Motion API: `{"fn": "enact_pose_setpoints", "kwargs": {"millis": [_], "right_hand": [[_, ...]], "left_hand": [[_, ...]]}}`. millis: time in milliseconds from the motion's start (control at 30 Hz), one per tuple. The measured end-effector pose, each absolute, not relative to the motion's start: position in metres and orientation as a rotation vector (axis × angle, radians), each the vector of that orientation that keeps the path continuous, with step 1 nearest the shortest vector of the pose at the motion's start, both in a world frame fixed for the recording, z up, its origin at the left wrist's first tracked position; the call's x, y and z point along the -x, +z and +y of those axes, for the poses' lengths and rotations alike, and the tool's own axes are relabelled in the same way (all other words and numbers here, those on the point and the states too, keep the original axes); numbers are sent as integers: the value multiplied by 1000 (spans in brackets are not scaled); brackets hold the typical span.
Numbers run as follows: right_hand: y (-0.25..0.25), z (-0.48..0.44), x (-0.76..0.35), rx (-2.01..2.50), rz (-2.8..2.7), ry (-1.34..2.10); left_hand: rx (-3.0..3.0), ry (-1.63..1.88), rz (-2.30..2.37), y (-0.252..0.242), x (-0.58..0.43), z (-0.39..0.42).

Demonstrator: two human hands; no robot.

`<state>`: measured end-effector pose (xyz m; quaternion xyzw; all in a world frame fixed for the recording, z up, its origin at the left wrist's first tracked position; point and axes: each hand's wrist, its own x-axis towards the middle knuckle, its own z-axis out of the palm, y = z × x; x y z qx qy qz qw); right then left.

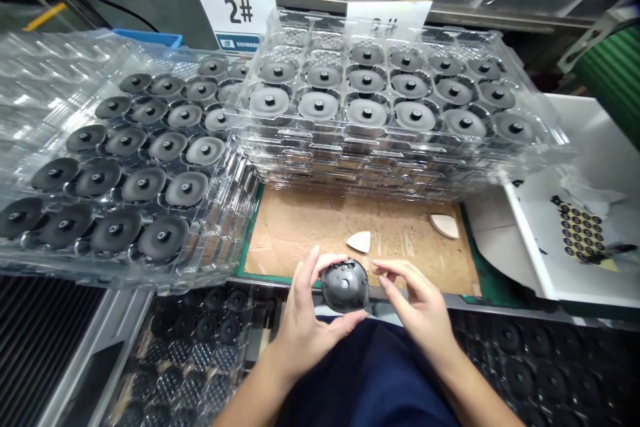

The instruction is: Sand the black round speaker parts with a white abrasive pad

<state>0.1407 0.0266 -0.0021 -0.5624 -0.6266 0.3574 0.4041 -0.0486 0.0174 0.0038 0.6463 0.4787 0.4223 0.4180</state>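
Note:
My left hand (311,310) grips a black, rounded plastic part (345,287) by its edges, thumb below and fingers above. Small knobs line the part's upper rim, and a pale spot shows at its middle. Close to the right side of this part, my right hand (417,303) has its thumb and forefinger drawn together; whatever is between them is too small to make out. Just beyond the hands, a white wedge-shaped piece (360,241) lies on the brown cardboard sheet (295,223).
Stacked clear trays (350,167) of black discs stand ahead, and more clear trays (200,267) to the left. On the right is a white bin (525,240) with a sheet of round stickers (580,233). Another white piece (445,225) rests on the cardboard. Trays also sit below the bench edge.

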Motion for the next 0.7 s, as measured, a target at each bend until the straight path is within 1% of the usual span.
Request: {"fn": "enact_pose_setpoints", "kwargs": {"millis": [133, 367, 567, 700], "right_hand": [[19, 22, -132, 1360, -1481, 1037], [49, 41, -130, 1233, -1359, 1690], [53, 55, -138, 1010, -1175, 2083], [52, 54, -143, 941, -1108, 2204]], "left_hand": [[-1558, 1064, 1172, 8, 49, 19], [-1394, 926, 1040, 13, 50, 21], [-1231, 794, 857, 17, 48, 24], [-1230, 750, 804, 19, 45, 26]]}}
